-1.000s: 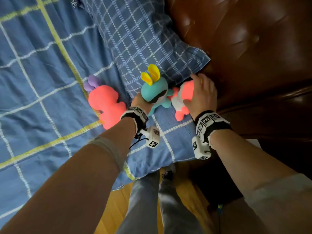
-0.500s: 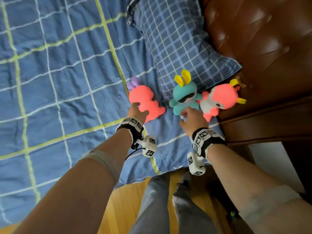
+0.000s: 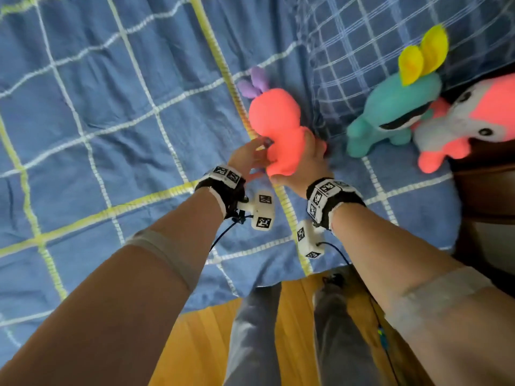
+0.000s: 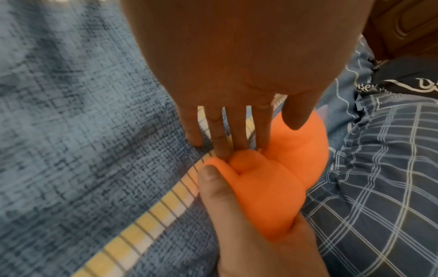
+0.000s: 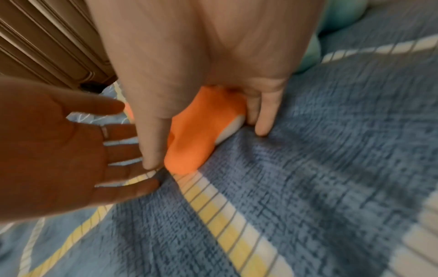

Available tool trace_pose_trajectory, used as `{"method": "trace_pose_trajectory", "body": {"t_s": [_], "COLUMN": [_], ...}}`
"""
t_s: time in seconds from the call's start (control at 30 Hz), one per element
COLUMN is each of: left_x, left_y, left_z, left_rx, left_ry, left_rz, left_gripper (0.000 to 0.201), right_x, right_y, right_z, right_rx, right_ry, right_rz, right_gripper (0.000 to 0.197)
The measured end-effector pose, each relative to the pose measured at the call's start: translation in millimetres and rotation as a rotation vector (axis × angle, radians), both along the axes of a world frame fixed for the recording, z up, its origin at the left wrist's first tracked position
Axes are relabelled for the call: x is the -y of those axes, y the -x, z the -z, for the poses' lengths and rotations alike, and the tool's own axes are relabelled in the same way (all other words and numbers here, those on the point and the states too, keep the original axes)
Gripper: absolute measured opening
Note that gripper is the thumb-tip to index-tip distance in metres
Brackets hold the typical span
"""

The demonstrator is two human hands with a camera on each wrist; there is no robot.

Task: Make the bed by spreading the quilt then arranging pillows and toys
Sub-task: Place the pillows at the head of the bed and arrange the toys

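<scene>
A person leans over a bed covered by a blue checked quilt [image 3: 92, 115]. The right hand [image 3: 303, 165] has its fingers [image 5: 260, 120] and thumb clamped on the lower body of a coral toy [image 3: 278, 126] lying on the quilt just beside the pillow [image 3: 348, 51]. The left hand [image 3: 248, 157] has its fingers [image 4: 220, 135] straight and spread, tips touching the toy's base. A teal toy [image 3: 390, 112] and a pink-and-white toy [image 3: 473, 121] lean together against the pillow, near the bed's edge. Risk: setting the coral toy in too hard may nudge the teal one, so the neighbours topple or the outer one slides off the bed.
</scene>
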State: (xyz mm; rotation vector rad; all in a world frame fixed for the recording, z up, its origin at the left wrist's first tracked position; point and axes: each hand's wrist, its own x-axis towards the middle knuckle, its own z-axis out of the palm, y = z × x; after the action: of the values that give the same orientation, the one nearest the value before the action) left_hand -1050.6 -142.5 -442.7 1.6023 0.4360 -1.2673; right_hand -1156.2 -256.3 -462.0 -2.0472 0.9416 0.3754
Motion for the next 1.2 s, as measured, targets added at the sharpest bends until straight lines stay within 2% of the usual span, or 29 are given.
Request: {"method": "trace_pose_trajectory", "body": {"t_s": [0.07,0.13,0.23,0.27,0.37,0.4,0.53,0.6,0.67,0.73,0.8,0.83,0.9,0.93,1.07,1.2], "left_x": [-10.0,-20.5,-23.4,-19.4,-7.9,-4.0,21.0,36.0,53.7,74.0,93.6,101.7,113.1,117.8,129.8,142.5], "left_y": [-4.7,-7.6,-10.3,-10.1,-5.6,-1.7,28.3,49.6,72.4,97.0,123.6,136.7,156.8,162.4,158.7,149.4], "left_z": [6.3,9.0,0.8,-4.9,-20.9,-27.7,-52.2,-54.9,-54.0,-55.6,-56.2,-56.0,-50.9,-52.9,-52.1,-46.1], "left_rx": [-0.007,-0.011,-0.003,0.018,0.118,0.128,0.055,0.052,0.165,0.371,0.472,0.487,0.518,0.527,0.569,0.466], "left_ry": [0.036,0.048,0.071,0.077,0.028,0.026,0.111,0.124,0.132,0.097,0.11,0.119,0.128,0.133,0.129,0.093], "left_rz": [0.025,0.042,0.066,0.094,0.204,0.244,0.452,0.53,0.541,0.59,0.68,0.742,0.819,0.812,0.689,0.58], "left_gripper": [0.018,0.02,0.014,0.021,0.076,0.082,0.062,0.062,0.052,0.025,0.023,0.028,0.042,0.04,0.036,0.043], "right_x": [-12.2,-12.2,-0.5,4.9,19.7,24.0,36.3,39.8,43.1,48.7,57.0,61.2,69.8,75.1,100.4,115.9], "right_y": [-6.5,-5.6,9.7,16.9,42.8,53.0,98.7,123.5,148.7,172.8,194.9,204.9,222.1,226.5,219.6,195.0], "right_z": [3.3,0.5,-19.3,-29.4,-53.7,-58.1,-66.9,-71.2,-72.1,-72.6,-70.2,-68.9,-66.1,-65.2,-53.5,-44.9], "right_rx": [-0.052,-0.049,-0.008,-0.003,-0.015,-0.014,0.005,0.004,-0.002,-0.025,-0.013,-0.002,0.033,0.058,0.2,0.259], "right_ry": [0.086,0.089,-0.139,-0.232,-0.451,-0.521,-0.737,-0.773,-0.734,-0.515,-0.285,-0.225,-0.193,-0.194,-0.192,-0.225], "right_rz": [0.114,0.202,0.232,0.24,0.381,0.448,0.599,0.621,0.656,0.726,0.728,0.689,0.604,0.587,0.564,0.58], "right_gripper": [0.11,0.093,0.069,0.061,0.046,0.044,0.035,0.036,0.029,0.028,0.032,0.034,0.041,0.045,0.048,0.055]}}
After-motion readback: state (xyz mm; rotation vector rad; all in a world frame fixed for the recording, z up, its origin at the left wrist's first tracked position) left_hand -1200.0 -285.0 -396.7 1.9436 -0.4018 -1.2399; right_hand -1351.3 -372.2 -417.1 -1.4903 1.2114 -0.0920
